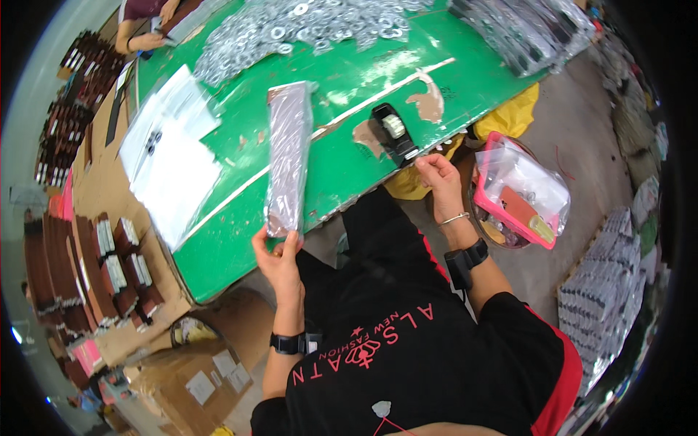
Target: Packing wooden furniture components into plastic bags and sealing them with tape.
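A long brown piece in a clear plastic sleeve (288,149) lies on the green table, its near end reaching the table's front edge. My left hand (280,263) is closed on that near end, thumb and fingers pinching the plastic. To the right, a black tape dispenser (400,145) with a pale roll stands near the edge. Against its near end the fingertips of my right hand (440,178) are pinched together, at the end of the tape; the thin strip itself hardly shows.
Many grey washers (305,33) are heaped at the back. White plastic bags (174,160) lie on the left, wrapped bundles (523,33) at the far right. Beside the table stands a pink basket (486,190). Brown stacks (94,269) fill the left. Another person's hand (149,41) works at the far left.
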### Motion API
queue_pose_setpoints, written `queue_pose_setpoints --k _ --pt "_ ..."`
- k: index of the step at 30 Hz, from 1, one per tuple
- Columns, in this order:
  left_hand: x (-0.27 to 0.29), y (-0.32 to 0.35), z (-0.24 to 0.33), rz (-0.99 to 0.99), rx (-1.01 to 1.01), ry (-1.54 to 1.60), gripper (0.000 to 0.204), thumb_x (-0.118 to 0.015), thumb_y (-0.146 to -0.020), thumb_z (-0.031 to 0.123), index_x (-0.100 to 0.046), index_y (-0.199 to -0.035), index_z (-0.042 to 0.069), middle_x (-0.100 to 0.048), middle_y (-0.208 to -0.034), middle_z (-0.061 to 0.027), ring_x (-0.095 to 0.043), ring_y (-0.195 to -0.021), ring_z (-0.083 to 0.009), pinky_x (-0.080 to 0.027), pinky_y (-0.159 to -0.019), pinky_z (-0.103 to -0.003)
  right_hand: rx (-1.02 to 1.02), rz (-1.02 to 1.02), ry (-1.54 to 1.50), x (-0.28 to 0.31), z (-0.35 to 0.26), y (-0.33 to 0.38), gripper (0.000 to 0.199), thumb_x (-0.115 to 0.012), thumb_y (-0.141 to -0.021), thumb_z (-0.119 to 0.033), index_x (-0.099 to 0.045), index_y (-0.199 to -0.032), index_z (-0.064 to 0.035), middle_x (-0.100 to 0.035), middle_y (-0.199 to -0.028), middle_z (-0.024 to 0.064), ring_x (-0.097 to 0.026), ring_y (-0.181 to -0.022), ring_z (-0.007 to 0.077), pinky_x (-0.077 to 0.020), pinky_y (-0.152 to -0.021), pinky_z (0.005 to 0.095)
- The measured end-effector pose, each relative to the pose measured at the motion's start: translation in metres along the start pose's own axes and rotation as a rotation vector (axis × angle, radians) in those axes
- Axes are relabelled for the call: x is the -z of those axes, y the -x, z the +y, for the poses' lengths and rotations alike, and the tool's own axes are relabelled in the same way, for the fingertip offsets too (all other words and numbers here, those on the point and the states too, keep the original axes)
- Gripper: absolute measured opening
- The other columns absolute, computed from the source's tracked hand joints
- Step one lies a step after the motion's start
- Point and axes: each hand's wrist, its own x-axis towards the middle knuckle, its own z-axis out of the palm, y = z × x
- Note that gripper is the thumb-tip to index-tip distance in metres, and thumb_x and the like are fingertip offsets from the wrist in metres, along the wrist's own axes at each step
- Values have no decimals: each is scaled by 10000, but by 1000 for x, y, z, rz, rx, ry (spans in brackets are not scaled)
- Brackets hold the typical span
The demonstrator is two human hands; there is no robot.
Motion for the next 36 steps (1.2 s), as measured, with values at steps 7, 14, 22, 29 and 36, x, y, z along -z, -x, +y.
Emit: queue_pose_setpoints --k 7,14,22,29,36 --pt "-4 -5 -3 -73 4 64 521 -720 -853 2 -430 -1285 5 -541 -1103 -103 -593 -755 -108 -582 -707 -281 47 -117 345 23 -17 -21 124 -708 -892 -131 -666 -850 -22 -660 -755 -13 -540 -656 22 -397 -587 191" --pt "2 -7 -16 -35 -56 30 511 -723 -847 1 -439 -1272 1 -531 -1153 -108 -603 -771 -107 -559 -683 -267 8 -482 311 -44 0 43 100 -699 -893 -121 -648 -883 -35 -613 -787 -37 -533 -701 24 -430 -641 204" --pt "-3 -7 -16 -30 -92 -23 563 -736 -834 3 -438 -1311 14 -484 -1240 -134 -603 -711 -94 -544 -642 -245 313 -725 761 -173 -14 52 116 -729 -822 -245 -685 -817 -138 -494 -472 37 -498 -429 167 -318 -439 311" --pt "-3 -1 -2 -34 -195 -43 806 -754 -784 -15 -359 -1477 101 -466 -1241 -161 -602 -695 -120 -539 -637 -259 368 -624 912 -187 -13 59 191 -766 -771 -228 -653 -895 -136 -557 -528 50 -576 -482 241 -389 -465 381" --pt "4 0 -6 -46 -361 -428 714 -739 -809 38 -485 -1449 227 -526 -1152 -121 -633 -754 -198 -537 -630 -325 353 -585 1010 -187 -11 58 287 -782 -765 -231 -560 -885 -93 -542 -524 35 -548 -476 204 -384 -468 363"
